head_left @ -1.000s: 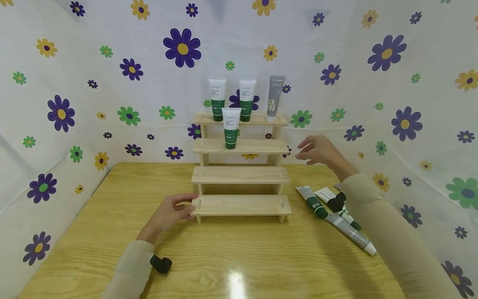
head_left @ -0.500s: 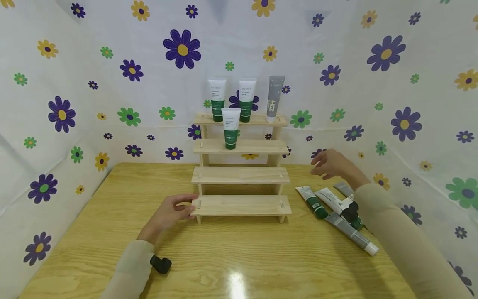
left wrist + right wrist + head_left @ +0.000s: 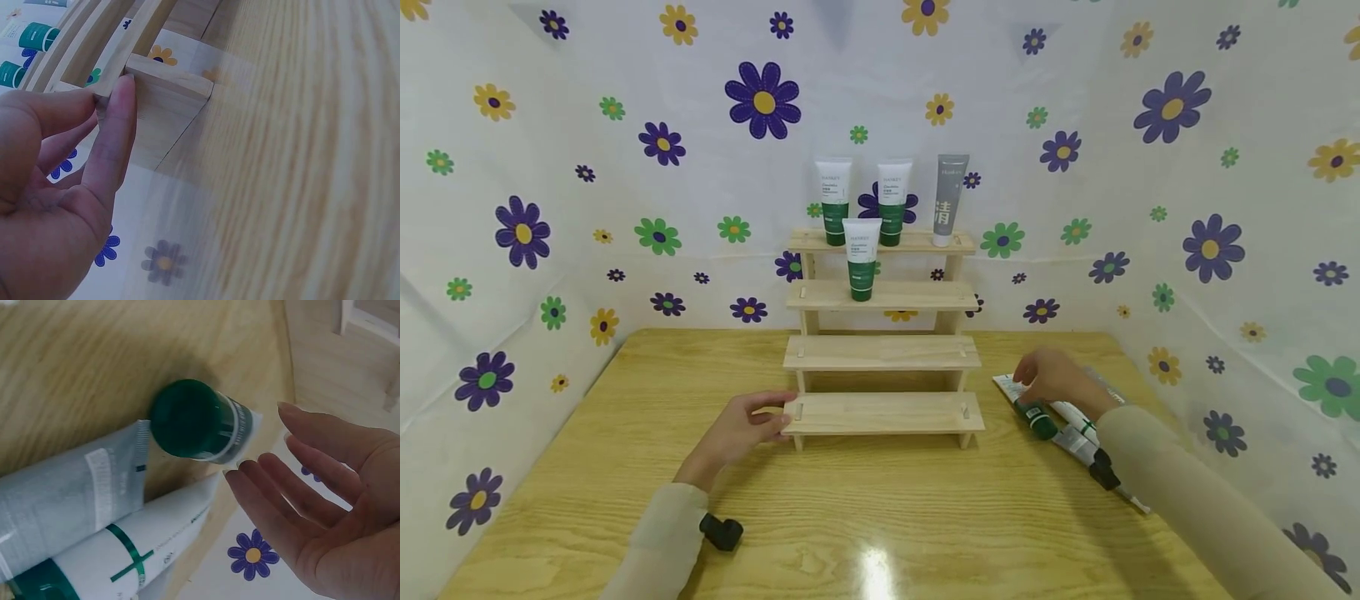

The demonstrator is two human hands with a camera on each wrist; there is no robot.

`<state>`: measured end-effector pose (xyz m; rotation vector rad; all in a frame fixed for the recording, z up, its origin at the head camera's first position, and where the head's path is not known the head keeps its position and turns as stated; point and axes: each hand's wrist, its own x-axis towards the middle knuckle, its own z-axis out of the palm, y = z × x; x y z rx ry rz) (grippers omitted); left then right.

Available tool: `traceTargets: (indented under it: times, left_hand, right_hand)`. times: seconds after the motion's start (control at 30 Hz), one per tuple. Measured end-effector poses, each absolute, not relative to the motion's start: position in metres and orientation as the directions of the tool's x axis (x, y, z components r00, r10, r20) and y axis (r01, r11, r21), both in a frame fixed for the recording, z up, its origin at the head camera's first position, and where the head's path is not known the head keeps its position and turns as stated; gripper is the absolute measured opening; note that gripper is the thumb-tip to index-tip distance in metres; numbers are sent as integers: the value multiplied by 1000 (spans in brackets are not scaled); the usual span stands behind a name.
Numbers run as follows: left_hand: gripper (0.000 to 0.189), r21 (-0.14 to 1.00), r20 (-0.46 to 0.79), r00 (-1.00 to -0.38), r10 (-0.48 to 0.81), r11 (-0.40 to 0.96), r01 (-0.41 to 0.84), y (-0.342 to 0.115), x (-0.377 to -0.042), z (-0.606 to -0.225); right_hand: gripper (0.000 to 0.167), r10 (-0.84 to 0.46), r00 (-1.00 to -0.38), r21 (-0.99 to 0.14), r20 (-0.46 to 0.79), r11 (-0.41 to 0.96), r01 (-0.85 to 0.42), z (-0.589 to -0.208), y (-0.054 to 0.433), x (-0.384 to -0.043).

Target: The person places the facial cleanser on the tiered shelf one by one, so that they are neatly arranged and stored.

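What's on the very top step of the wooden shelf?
Two white-and-green tubes and one gray tube stand on the top step of the wooden shelf. Another white-and-green tube, one step lower, covers a bit of it, so that part can't be seen.

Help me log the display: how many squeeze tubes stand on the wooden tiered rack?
4: on the top tier, a left green-capped tube, a middle green-capped tube and a right gray tube; on the second tier down, a front green-capped tube. None seems hidden.
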<state>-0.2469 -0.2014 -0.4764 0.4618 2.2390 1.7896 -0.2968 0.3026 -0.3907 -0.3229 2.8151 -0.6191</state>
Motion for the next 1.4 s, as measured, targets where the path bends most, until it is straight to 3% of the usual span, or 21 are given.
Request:
traceTargets:
  times: [0.37, 0.5, 0.7, 0.93, 1.07, 1.2, 1.4]
  left_hand:
    - [51, 975, 13, -921, 390, 198, 98, -202, -248, -478]
    - [51, 974, 15, -921, 388, 202, 101, -202, -248, -478]
    - [51, 974, 18, -922, 386, 200, 103, -202, -248, -477]
    - [51, 975, 35, -916, 399, 188, 119, -203, -247, -477]
    - [51, 975, 33, -916, 400, 188, 117, -203, -247, -477]
    - [50, 976, 34, -916, 400, 186, 118, -202, -247, -476]
    - [50, 975, 36, -917, 397, 187, 119, -201, -246, -476]
  right_hand:
    - [29, -291, -957, -194, -23, 940, -281, -413, 295, -291]
    - [21, -259, -966, -130, 20, 957, -259, -423, 291, -291]
    - [26, -220, -975, -60, 16, 974, -220, -434, 286, -291]
    - [21, -250, -968, -115, 23, 961, -251, -433, 287, -291]
    - [8, -271, -962, -182, 43, 944, -274, -433, 290, -291]
    - [21, -266, -963, -224, 43, 937, -269, -435, 294, -293]
    - [18, -255, -965, -235, 64, 936, -263, -437, 296, -296]
